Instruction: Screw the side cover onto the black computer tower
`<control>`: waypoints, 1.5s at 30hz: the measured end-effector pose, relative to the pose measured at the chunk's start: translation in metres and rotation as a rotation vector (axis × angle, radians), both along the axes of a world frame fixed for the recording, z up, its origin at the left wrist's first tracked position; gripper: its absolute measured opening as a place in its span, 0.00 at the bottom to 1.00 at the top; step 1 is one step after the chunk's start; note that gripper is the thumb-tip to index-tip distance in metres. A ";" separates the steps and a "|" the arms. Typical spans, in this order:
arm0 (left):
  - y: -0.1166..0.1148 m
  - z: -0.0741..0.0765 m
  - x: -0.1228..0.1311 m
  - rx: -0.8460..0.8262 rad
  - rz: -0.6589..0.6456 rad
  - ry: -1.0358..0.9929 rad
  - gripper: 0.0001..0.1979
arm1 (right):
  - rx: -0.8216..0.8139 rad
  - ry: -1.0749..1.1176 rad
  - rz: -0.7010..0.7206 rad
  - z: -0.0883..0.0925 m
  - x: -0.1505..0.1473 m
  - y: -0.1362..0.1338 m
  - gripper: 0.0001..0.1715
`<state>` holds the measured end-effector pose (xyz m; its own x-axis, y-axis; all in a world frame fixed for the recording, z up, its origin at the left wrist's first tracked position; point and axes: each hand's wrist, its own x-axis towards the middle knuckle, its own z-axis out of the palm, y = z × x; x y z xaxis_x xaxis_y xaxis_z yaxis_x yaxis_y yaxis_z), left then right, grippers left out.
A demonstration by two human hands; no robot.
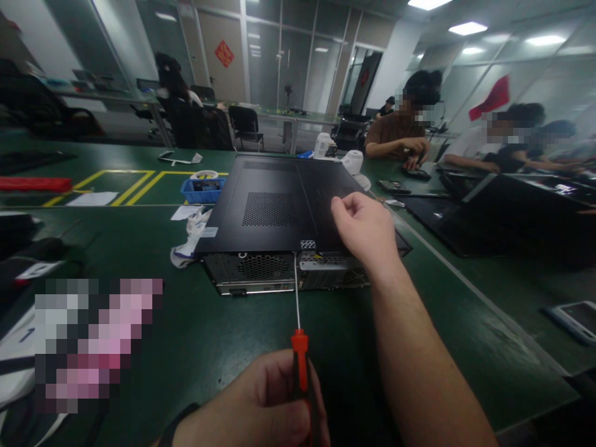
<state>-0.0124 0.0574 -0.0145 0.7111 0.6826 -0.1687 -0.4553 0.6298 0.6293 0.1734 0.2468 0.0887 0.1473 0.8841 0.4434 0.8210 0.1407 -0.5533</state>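
A black desktop computer case (274,180) lies flat on the green table, its rear panel facing me. My left hand (274,397) is wrapped round the red and black handle of a screwdriver (300,341). The long metal shaft points away from me, and its tip meets the rear panel near the top edge, beside a silver bracket (321,273). On the right part of the case lid rests my right hand (365,226), its fingers curled closed. Whether anything small is inside those fingers is hidden.
Left of the case are a blue bin (202,191) and a crumpled white-grey glove (198,226). A phone (575,320) lies at far right, below a dark laptop-like panel (503,211). Several people work across the table; one person (395,133) handles a small dark device.
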 end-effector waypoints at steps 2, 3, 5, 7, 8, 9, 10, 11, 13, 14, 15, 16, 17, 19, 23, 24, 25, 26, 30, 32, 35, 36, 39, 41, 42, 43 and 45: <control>0.001 0.005 0.000 -0.022 -0.015 -0.018 0.22 | -0.001 -0.001 -0.001 0.000 0.000 0.000 0.20; 0.001 0.008 -0.001 -0.035 -0.023 -0.036 0.22 | -0.001 -0.002 -0.003 0.000 0.000 0.000 0.20; 0.002 0.012 -0.001 -0.053 -0.040 -0.069 0.21 | -0.004 -0.002 -0.006 0.001 0.000 -0.001 0.20; 0.002 0.012 -0.002 -0.055 -0.045 -0.071 0.20 | -0.007 -0.002 -0.004 0.001 0.000 -0.001 0.20; 0.002 0.011 -0.002 -0.054 -0.040 -0.061 0.19 | -0.009 -0.003 -0.004 0.001 0.000 -0.001 0.20; 0.001 0.010 -0.001 -0.050 -0.032 -0.052 0.19 | -0.009 -0.003 -0.004 0.000 0.000 0.000 0.20; 0.001 0.008 -0.001 -0.042 -0.023 -0.043 0.20 | -0.007 -0.003 -0.004 0.000 0.000 0.000 0.20; 0.001 0.006 0.000 -0.032 -0.012 -0.033 0.21 | -0.003 -0.003 -0.004 0.000 0.000 0.000 0.20; 0.000 0.003 0.001 -0.005 0.002 -0.017 0.23 | 0.003 -0.001 -0.001 0.000 0.000 0.000 0.20; 0.000 0.002 0.001 0.004 0.003 -0.007 0.23 | 0.005 -0.001 -0.001 0.000 0.000 0.001 0.20; 0.000 0.001 0.001 0.011 0.005 0.003 0.24 | 0.006 0.000 -0.001 0.000 0.000 0.001 0.20; 0.000 0.002 0.001 0.012 0.004 0.010 0.24 | 0.005 0.001 0.000 0.000 0.000 0.001 0.20; 0.000 0.002 0.001 0.012 0.002 0.014 0.24 | 0.005 0.002 0.001 0.000 0.000 0.001 0.20; 0.000 0.004 0.000 0.010 -0.006 0.017 0.24 | 0.006 0.002 0.001 0.000 0.000 0.001 0.20; 0.001 0.008 -0.002 -0.015 -0.042 0.005 0.24 | 0.005 -0.001 0.002 0.000 0.000 0.001 0.20; 0.001 0.009 -0.003 -0.024 -0.046 0.003 0.23 | 0.005 -0.001 0.004 0.000 0.000 0.001 0.20; 0.001 0.009 -0.003 -0.031 -0.044 0.003 0.22 | 0.005 -0.001 0.005 -0.001 0.000 0.001 0.20; 0.001 0.009 -0.004 -0.033 -0.041 0.002 0.22 | 0.005 0.000 0.006 -0.001 0.000 0.001 0.20; 0.000 0.007 -0.003 -0.009 -0.051 0.002 0.21 | 0.001 -0.006 -0.001 0.000 -0.001 0.000 0.20; -0.001 0.004 -0.002 0.004 -0.041 0.020 0.22 | 0.005 -0.007 0.000 0.000 0.000 0.000 0.20; -0.001 -0.003 -0.002 0.013 -0.020 0.040 0.24 | 0.011 -0.002 0.008 0.000 0.000 0.001 0.20; 0.000 -0.006 -0.002 0.022 -0.024 0.044 0.23 | 0.008 -0.001 0.006 0.000 0.000 0.001 0.20; 0.001 -0.008 0.000 0.036 -0.040 0.025 0.22 | -0.007 0.000 -0.009 -0.001 0.000 0.002 0.21; 0.002 -0.005 0.002 0.016 -0.030 -0.036 0.23 | -0.016 0.002 -0.015 -0.001 0.000 0.002 0.21; 0.003 -0.002 0.004 0.003 -0.041 -0.065 0.24 | -0.021 0.003 -0.016 -0.001 0.000 0.001 0.21; 0.004 0.002 0.005 -0.002 -0.049 -0.103 0.24 | -0.027 0.004 -0.016 -0.001 0.000 0.001 0.21; 0.006 0.009 0.009 0.005 -0.081 -0.157 0.22 | -0.037 0.004 -0.017 0.000 0.000 0.000 0.21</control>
<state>-0.0034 0.0637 -0.0050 0.7808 0.6229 -0.0480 -0.4962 0.6650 0.5581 0.1735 0.2465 0.0887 0.1643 0.8974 0.4095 0.8210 0.1057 -0.5610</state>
